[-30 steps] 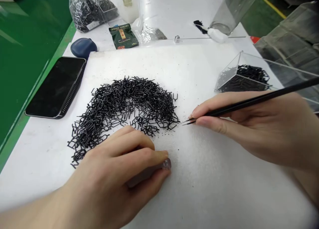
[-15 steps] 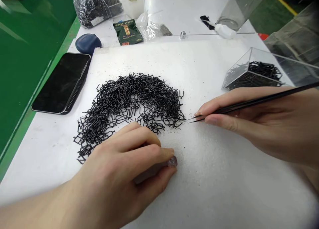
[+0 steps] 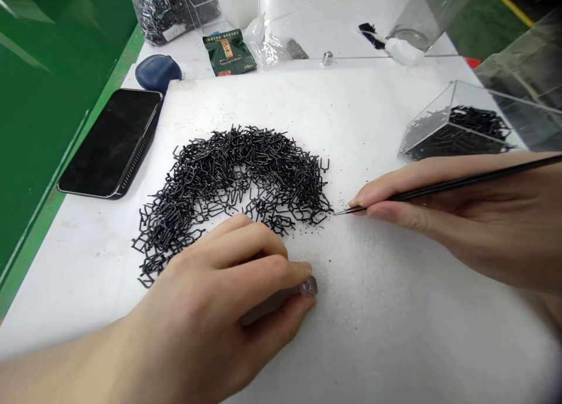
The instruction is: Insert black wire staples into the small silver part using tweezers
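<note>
The left hand (image 3: 228, 298) pinches a clear piece (image 3: 309, 286), mostly hidden in its grip. The right hand (image 3: 465, 222) grips tweezers (image 3: 461, 182), rear end cut off, tips beside the black pile (image 3: 254, 149); anything between them is too small to tell.

Black tweezers (image 3: 461, 183) slant beside heaped black pieces (image 3: 252, 152), a translucent item (image 3: 309, 286) nearby.

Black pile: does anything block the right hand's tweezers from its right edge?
Nothing visible does. The tweezers in the right hand point at the black pile, tips right beside that edge; the left hand is off that line.
</note>
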Demonstrator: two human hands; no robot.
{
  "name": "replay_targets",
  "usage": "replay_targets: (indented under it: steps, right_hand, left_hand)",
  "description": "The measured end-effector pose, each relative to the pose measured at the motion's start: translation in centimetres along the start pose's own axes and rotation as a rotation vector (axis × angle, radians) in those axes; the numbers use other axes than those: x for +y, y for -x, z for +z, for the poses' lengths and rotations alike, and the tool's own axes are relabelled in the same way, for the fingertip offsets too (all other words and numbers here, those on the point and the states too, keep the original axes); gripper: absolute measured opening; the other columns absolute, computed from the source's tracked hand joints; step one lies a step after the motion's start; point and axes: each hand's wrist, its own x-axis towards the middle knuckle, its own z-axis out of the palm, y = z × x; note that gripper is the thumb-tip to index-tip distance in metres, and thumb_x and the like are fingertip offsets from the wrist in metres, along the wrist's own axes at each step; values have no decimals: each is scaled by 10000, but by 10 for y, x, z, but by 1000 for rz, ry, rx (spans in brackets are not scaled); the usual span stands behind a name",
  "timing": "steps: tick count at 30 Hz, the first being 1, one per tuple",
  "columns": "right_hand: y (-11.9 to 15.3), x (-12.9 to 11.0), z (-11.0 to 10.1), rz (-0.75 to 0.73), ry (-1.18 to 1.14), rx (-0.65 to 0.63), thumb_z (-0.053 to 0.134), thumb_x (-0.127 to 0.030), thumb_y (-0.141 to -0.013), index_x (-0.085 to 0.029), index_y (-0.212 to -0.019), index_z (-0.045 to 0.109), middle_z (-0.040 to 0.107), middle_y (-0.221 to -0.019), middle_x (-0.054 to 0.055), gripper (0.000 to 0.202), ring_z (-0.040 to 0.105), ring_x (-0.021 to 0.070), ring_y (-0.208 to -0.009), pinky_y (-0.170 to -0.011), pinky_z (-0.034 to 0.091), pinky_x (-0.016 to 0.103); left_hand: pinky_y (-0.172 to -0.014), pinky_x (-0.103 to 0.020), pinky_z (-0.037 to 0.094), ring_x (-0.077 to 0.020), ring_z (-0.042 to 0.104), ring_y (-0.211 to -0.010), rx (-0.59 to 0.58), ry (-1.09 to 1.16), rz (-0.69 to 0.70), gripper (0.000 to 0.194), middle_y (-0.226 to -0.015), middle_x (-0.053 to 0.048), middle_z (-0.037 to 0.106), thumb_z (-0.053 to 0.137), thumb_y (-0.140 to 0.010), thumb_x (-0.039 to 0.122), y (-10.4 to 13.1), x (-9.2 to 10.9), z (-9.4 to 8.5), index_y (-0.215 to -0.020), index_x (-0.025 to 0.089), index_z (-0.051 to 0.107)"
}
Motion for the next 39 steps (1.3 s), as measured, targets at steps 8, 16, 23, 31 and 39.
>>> replay_targets:
  steps: [8, 16, 23, 31, 39]
  right_hand:
    - [-2, 1, 1, -15, 20, 16, 933, -240, -978, -437, -940, 918, 926, -961, -103, 201, 883, 218, -861, -704, 726, 338]
    - [-1, 0, 1, 22, -51, 4, 929, -228, -978, -424, -905, 920, 925, -946, -84, 209, 899, 247, -875, -729, 752, 374]
    - [1, 2, -1, 31, -52, -6, 932, -245, -991, -442, -941, 928, 931, -976, -93, 204, 902, 249, -893, -749, 751, 372]
    - [-1, 7, 1, 3, -48, 8, 942, -238, -979, -469, -954, 932, 933, -998, -117, 232, 904, 231, -908, -771, 759, 347]
    - [-2, 4, 1, 17, -15, 22, 938, -288, -972, -454, -919, 943, 936, -964, -103, 174, 906, 237, -846, -719, 754, 349]
  left_hand:
    - [-853, -213, 573, -101, 687, -902, -11, -6, 2, 162, -1002, 33, 759, 757, -1089, 103, -2, 1, 1, -1119, 242, 833]
    - [-831, -246, 603, -126, 698, -859, -7, -6, 2, 159, -974, 21, 768, 754, -1096, 113, -1, 1, -1, -1099, 255, 824]
    - [-836, -212, 575, -100, 686, -878, -10, 4, 5, 165, -987, 33, 763, 760, -1085, 94, -1, 0, 0, -1103, 243, 828]
    - [-831, -249, 583, -124, 683, -877, -6, 0, 10, 154, -980, 21, 762, 752, -1098, 110, -2, 1, 0, -1114, 239, 835]
    - [-846, -232, 570, -119, 675, -887, -1, 2, 14, 150, -973, 25, 761, 745, -1100, 110, -3, 1, 0, -1096, 225, 842]
